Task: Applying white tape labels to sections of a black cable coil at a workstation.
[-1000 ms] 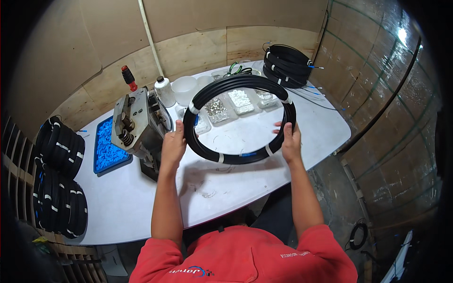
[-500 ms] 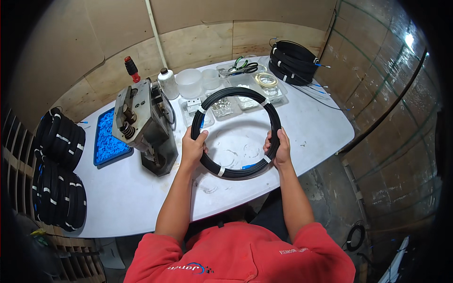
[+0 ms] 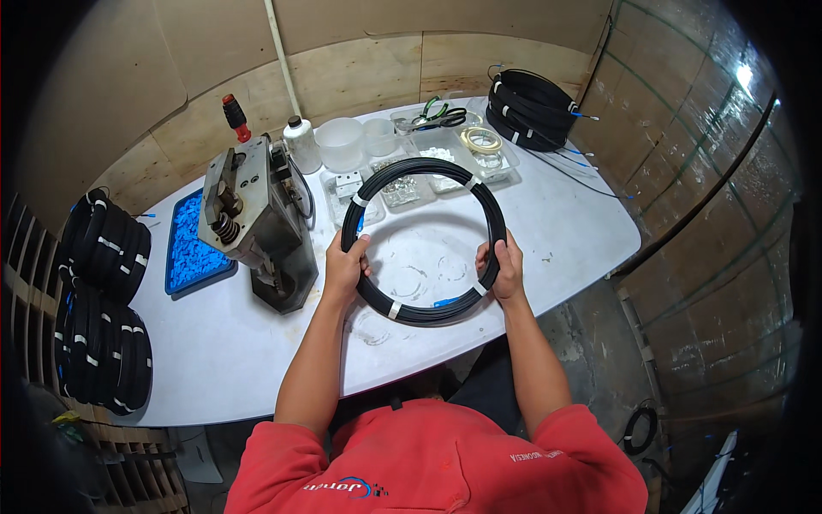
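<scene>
A round coil of black cable (image 3: pixel 414 166) is held up over the white table, tilted toward me. White bands bind it at several spots, and blue connectors show at its left side and along its lower edge. My left hand (image 3: pixel 346 264) is closed round the coil's left side, thumb on the near face. On the opposite side my right hand (image 3: pixel 505 267) grips it, fingers wrapped through the ring. Part of the fingers of each hand is hidden behind the cable.
A metal bench press (image 3: pixel 257 214) with a red-and-black handle stands left, beside a tray of blue pieces (image 3: pixel 199 248). Finished-looking cable coils lie at the left edge (image 3: pixel 103 343) and back right (image 3: pixel 531 111). Behind are a white bottle (image 3: pixel 301 146), tubs (image 3: pixel 340 144), parts boxes and scissors (image 3: pixel 443 120).
The coil stays in both hands, turned slightly so that its white bands sit a little further left. The whole view has shifted slightly.
</scene>
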A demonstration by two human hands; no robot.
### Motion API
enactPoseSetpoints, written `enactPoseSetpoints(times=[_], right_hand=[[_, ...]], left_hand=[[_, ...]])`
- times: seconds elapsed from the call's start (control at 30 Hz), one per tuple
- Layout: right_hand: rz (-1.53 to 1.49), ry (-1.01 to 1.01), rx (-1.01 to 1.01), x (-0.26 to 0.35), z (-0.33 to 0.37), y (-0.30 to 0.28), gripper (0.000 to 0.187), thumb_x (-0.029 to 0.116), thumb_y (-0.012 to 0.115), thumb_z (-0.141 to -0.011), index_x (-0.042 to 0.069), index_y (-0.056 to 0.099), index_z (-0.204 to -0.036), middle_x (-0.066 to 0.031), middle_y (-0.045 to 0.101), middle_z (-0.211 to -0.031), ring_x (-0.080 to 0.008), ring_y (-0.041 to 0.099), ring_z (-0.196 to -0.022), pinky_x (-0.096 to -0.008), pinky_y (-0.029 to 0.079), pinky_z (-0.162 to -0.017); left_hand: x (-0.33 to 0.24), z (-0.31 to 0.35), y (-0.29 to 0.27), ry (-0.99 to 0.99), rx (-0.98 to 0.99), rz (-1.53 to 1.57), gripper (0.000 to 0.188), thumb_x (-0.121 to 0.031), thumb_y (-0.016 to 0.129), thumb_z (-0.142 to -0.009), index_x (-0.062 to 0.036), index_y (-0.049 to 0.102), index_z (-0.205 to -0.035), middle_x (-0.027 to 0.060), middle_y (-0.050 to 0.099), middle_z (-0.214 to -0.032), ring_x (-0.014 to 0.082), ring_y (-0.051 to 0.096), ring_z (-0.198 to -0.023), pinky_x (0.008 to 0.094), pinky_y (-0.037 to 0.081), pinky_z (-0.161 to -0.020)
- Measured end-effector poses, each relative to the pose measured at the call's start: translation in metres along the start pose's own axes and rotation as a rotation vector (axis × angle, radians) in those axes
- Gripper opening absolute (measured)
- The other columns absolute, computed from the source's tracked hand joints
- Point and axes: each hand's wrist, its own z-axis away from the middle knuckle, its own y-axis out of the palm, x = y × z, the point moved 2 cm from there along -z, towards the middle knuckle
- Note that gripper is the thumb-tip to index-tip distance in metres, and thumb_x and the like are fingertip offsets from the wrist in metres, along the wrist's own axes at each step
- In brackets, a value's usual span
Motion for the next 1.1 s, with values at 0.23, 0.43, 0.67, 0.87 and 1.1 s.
enactPoseSetpoints(times=[0.23, 0.43, 0.67, 0.87, 1.1], right_hand=[[0.083, 0.006, -0.061, -0.004, -0.006, -0.005, 0.042, 0.033, 0.058, -0.101, -0.001, 0.058, -0.126, -0.0041, 0.062, -0.072, -0.0092, 0.055, -0.063, -0.0227, 0.046, -0.059], [0.089, 0.037, -0.095, -0.003, -0.009, -0.005, 0.043, 0.033, 0.058, -0.099, -0.002, 0.058, -0.123, -0.0033, 0.059, -0.068, -0.0097, 0.053, -0.060, -0.0237, 0.044, -0.056], [0.050, -0.022, -0.115, -0.001, 0.004, -0.007, 0.049, 0.040, 0.062, -0.095, -0.004, 0.058, -0.117, -0.0033, 0.056, -0.065, -0.0101, 0.051, -0.057, -0.0238, 0.042, -0.054], [0.084, 0.000, -0.141, -0.002, 0.007, -0.006, 0.038, 0.036, 0.058, -0.098, -0.001, 0.058, -0.106, -0.0038, 0.056, -0.065, -0.0108, 0.052, -0.058, -0.0245, 0.042, -0.055], [0.132, -0.070, -0.098, -0.006, -0.008, -0.014, 0.031, 0.031, 0.053, -0.102, 0.000, 0.055, -0.106, -0.0065, 0.056, -0.066, -0.0144, 0.054, -0.056, -0.0269, 0.045, -0.053]], left_hand=[[-0.001, -0.002, 0.002, -0.026, 0.013, 0.021, 0.016, -0.012, 0.069, -0.095, -0.0060, 0.055, -0.100, -0.0021, 0.045, -0.067, 0.0082, 0.043, -0.050, 0.0270, 0.041, -0.045], [0.010, -0.014, -0.005, -0.075, 0.127, 0.171, 0.019, -0.009, 0.067, -0.094, -0.0071, 0.052, -0.105, -0.0004, 0.047, -0.073, 0.0098, 0.047, -0.055, 0.0272, 0.043, -0.050], [0.011, 0.001, -0.003, -0.077, 0.159, 0.217, 0.024, -0.007, 0.066, -0.094, -0.0073, 0.052, -0.115, 0.0005, 0.049, -0.075, 0.0097, 0.047, -0.056, 0.0280, 0.045, -0.050], [0.014, 0.000, -0.006, -0.077, 0.127, 0.248, 0.025, -0.007, 0.069, -0.092, -0.0077, 0.052, -0.110, 0.0005, 0.050, -0.073, 0.0096, 0.049, -0.055, 0.0283, 0.044, -0.049], [0.011, -0.015, -0.005, 0.002, 0.169, 0.182, 0.020, -0.009, 0.070, -0.092, -0.0063, 0.053, -0.102, 0.0001, 0.048, -0.072, 0.0099, 0.046, -0.056, 0.0274, 0.044, -0.049]])
